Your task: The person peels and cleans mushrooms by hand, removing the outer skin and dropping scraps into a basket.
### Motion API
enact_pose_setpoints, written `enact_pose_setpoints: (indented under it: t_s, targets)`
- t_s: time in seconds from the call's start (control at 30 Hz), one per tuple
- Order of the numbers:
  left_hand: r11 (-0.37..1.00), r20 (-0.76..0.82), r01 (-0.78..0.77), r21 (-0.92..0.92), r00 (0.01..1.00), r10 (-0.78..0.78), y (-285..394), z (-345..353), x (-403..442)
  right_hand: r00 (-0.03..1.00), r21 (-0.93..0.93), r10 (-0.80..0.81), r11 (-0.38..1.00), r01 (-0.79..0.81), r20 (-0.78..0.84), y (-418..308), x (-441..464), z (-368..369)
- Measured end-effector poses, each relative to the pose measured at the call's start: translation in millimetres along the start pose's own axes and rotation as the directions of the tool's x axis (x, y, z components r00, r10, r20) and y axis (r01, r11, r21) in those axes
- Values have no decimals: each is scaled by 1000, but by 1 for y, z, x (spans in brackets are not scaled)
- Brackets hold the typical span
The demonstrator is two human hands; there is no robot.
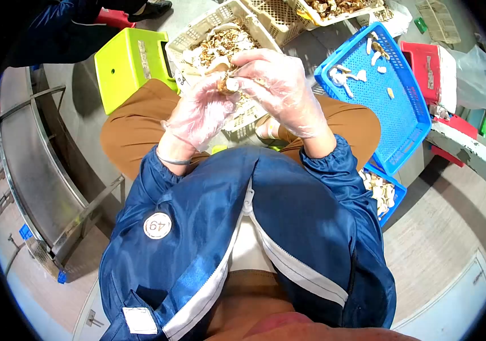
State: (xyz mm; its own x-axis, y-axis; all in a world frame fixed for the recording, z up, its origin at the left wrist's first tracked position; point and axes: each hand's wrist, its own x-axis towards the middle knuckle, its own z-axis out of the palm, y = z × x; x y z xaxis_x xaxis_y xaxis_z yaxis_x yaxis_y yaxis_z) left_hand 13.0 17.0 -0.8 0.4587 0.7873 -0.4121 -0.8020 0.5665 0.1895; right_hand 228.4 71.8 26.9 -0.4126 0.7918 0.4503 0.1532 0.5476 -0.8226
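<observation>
In clear plastic gloves, both hands meet above a cream plastic crate (265, 37) of brown-and-white mushroom pieces (220, 45). My left hand (202, 111) is closed around a small brown-and-white mushroom (223, 85). The fingers of my right hand (281, 91) pinch at the pale end of the same mushroom; whether they hold a tool too is hidden. To the right, a blue mesh tray (388, 128) carries several white stems (342, 79) and a few brownish bits near its far end.
A lime-green stool (126, 68) stands left of the crate. Below the blue tray sits a blue basket (393, 207) of white pieces. More cream crates (277, 20) are at the back. A red stool (424, 74) stands right, a metal frame table (41, 165) left. Another person's dark sleeve (55, 31) shows top left.
</observation>
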Motion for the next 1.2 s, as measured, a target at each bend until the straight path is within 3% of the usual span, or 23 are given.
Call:
enact_pose_setpoints:
  t_s: [0.03,0.13,0.17,0.27,0.4,0.53,0.67,0.7,0.8,0.9,1.0,1.03,1.13,1.2]
  targets:
    - [1000,-57,9,-6,998,-9,-2,5,-1,1000,-8,24,1000,-24,-4,-1,-1,1]
    - [984,38,90,-151,996,-86,-2,-3,3,1000,-87,-10,996,8,-23,1,-3,3]
    - [996,39,41,-81,999,-38,-3,-4,2,995,-145,-90,986,83,-43,7,-4,5]
    - [994,37,56,-95,998,-53,-3,-9,2,991,-228,-121,968,105,-56,8,-6,7]
    - [992,38,107,-64,994,-104,-3,-4,1,995,-171,-87,982,76,-58,1,-3,4]
    - [983,3,185,1,983,-185,11,-4,-1,984,105,172,979,-177,54,-10,-2,-7]
    - [939,-187,83,334,982,-20,18,-6,-7,988,160,125,977,-138,89,-4,-6,-9]
    - [941,-201,109,321,979,-45,18,0,-7,978,153,155,972,-177,142,-5,-6,-12]
    - [946,-210,157,284,973,-98,17,13,-7,983,97,168,980,-175,72,0,-1,-16]
    - [958,-131,144,249,985,-115,16,4,-8,981,-182,159,967,-178,-114,13,1,-20]
    - [962,-187,141,234,977,-97,16,13,-11,971,-308,163,927,-211,-175,14,-1,-21]
    - [960,-295,147,239,953,-72,16,17,-10,966,-322,181,918,-232,-182,10,-2,-20]
    - [985,-323,146,87,940,-111,18,20,-6,986,-197,159,966,-166,-53,-5,-3,-16]
    - [990,-327,121,66,940,-93,15,21,-5,996,-296,68,954,-48,57,-6,-2,-11]
